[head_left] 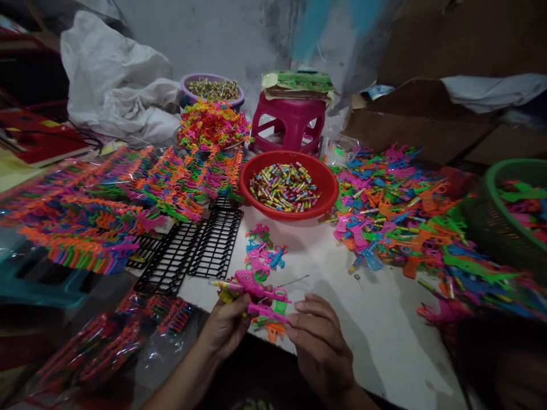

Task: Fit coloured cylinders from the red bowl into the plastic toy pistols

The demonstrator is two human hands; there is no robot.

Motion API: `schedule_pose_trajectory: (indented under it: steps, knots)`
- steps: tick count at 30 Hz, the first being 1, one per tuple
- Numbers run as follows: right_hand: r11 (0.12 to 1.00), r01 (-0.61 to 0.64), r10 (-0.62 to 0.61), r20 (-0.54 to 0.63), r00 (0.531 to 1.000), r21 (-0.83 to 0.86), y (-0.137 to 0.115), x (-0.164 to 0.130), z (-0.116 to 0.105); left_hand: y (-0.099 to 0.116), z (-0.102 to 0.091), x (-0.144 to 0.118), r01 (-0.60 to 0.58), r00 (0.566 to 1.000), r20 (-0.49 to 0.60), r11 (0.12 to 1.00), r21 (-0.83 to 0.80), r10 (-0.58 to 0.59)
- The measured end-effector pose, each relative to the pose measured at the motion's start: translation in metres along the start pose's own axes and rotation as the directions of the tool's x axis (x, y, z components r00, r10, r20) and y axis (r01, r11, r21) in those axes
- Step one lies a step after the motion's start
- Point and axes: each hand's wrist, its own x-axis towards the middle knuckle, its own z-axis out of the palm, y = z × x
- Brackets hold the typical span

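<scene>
My left hand is closed around a pink plastic toy gun and a few small yellow and clear tubes. A second pink toy gun stretches between my hands. Its thin right end is pinched by the fingertips of my right hand. Green and orange toy guns lie on the white table just under them. Beyond my hands is a small cluster of pink and blue toy guns. How the tubes meet the toys is partly hidden by my left fingers.
A red bowl of small wrapped tubes stands ahead. Black grid racks and bundled toys lie left. Loose toy guns and a green basket are right. A person's head shows at lower right.
</scene>
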Motion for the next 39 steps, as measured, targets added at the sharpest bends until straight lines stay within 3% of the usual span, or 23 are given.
schedule_pose_trajectory:
  steps: [2, 5, 8, 13, 18, 23, 28, 32, 36, 39]
  knots:
    - [0.988, -0.13, 0.134, -0.044, 0.99, 0.084, -0.003, 0.005, 0.003, -0.001, -0.002, 0.0, 0.004, 1.0, 0.008, 1.0, -0.006, -0.004]
    - [0.862, -0.379, 0.408, -0.018, 0.913, 0.337, -0.004, 0.007, 0.01, -0.002, -0.002, 0.0, -0.006, 0.999, 0.054, 1.0, -0.01, 0.006]
    - [0.745, -0.47, 0.514, 0.042, 0.857, 0.473, 0.003, 0.006, 0.013, -0.003, -0.001, -0.002, -0.019, 0.993, 0.117, 1.0, 0.016, 0.017]
    - [0.784, -0.42, 0.425, 0.099, 0.9, 0.457, 0.022, 0.013, -0.004, 0.001, -0.01, -0.003, 0.041, 0.991, 0.119, 0.989, 0.14, -0.057]
    - [0.846, -0.339, 0.27, 0.218, 0.938, 0.411, 0.034, 0.027, -0.027, 0.029, -0.025, 0.0, 0.007, 0.993, 0.114, 0.974, 0.226, -0.034]
    - [0.917, -0.209, 0.124, 0.254, 0.959, 0.34, 0.029, 0.027, -0.032, 0.051, -0.017, 0.0, -0.075, 0.981, 0.193, 0.9, 0.43, -0.011]
    - [0.939, -0.174, 0.115, 0.206, 0.972, 0.298, 0.024, 0.024, -0.032, 0.044, 0.005, -0.008, -0.109, 0.959, 0.282, 0.866, 0.489, -0.039]
    - [0.925, -0.207, 0.153, 0.187, 0.97, 0.317, 0.026, 0.024, -0.034, 0.035, 0.014, -0.016, -0.177, 0.959, 0.284, 0.823, 0.54, 0.02]
    - [0.912, -0.247, 0.169, 0.249, 0.954, 0.326, 0.031, 0.023, -0.034, 0.027, 0.02, -0.02, -0.219, 0.975, 0.181, 0.69, 0.69, 0.128]
    - [0.911, -0.245, 0.167, 0.247, 0.955, 0.332, 0.031, 0.022, -0.032, 0.02, 0.023, -0.02, -0.228, 0.967, 0.077, 0.683, 0.694, 0.244]
